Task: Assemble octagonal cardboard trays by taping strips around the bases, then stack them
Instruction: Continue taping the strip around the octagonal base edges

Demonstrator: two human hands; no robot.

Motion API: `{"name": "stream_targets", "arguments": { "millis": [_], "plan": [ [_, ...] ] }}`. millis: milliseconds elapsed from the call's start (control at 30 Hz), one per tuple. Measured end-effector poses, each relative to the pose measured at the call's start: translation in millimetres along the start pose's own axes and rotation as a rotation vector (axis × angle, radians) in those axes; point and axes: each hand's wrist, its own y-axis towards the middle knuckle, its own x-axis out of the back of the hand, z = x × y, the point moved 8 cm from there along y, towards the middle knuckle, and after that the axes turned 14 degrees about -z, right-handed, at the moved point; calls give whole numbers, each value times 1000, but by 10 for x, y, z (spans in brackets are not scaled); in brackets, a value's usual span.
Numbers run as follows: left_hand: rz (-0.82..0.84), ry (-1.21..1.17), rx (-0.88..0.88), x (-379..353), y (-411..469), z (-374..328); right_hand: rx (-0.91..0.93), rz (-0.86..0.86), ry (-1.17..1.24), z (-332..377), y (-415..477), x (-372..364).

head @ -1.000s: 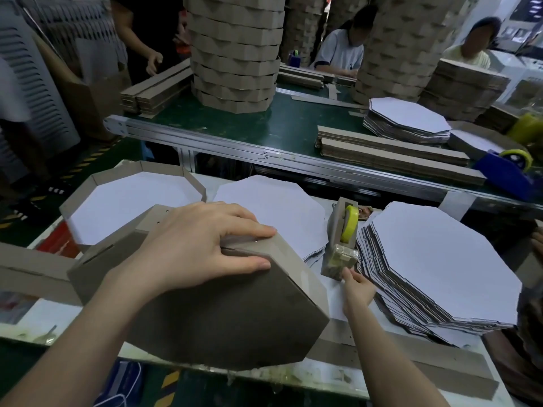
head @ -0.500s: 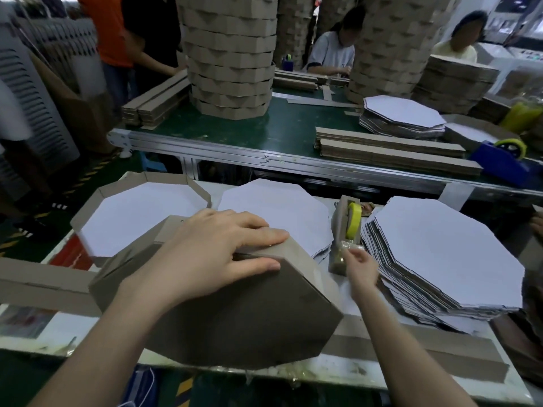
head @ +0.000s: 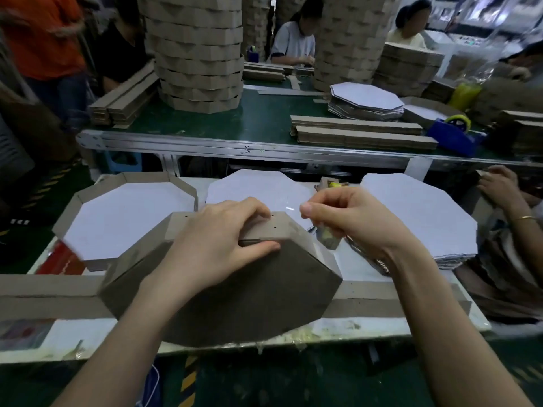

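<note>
The half-built octagonal tray (head: pixel 235 289) stands tilted on its edge on the white work table (head: pixel 367 324), brown underside towards the person; its top strip facet runs left to right. The left hand (head: pixel 217 239) grips that facet, fingers curled over the strip and thumb pressed on the base just below. The right hand (head: pixel 349 218) hovers just beside the tray's upper right corner, thumb and forefinger pinched on what appears to be a length of clear tape (head: pixel 289 209), seen only as a faint glint. The spot to be taped lies to the left of the right hand, near the left fingertips, so the right hand likely has to travel left and down along the strip's long axis. The tape dispenser (head: pixel 326 183) is mostly hidden behind the right hand. A finished tray (head: pixel 147 175) lies at the left and a stack of octagonal bases (head: pixel 417 218) at the right. No brand, label or writing can be read.
</note>
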Motion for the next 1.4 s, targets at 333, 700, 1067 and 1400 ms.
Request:
{"name": "stream_targets", "arguments": {
  "millis": [333, 700, 1067, 1400],
  "plan": [
    [-53, 64, -175, 94, -120, -161, -55, 31, -188, -27, -133, -18],
    [12, 114, -205, 45, -117, -154, 11, 99, -227, -26, -88, -100],
    [56, 35, -140, 36, -85, -103, -53, 117, -157, -191, -110, -198],
    [89, 4, -136, -4, -57, -127, -4, 61, -75, -414, -95, -168]
  ]
}}
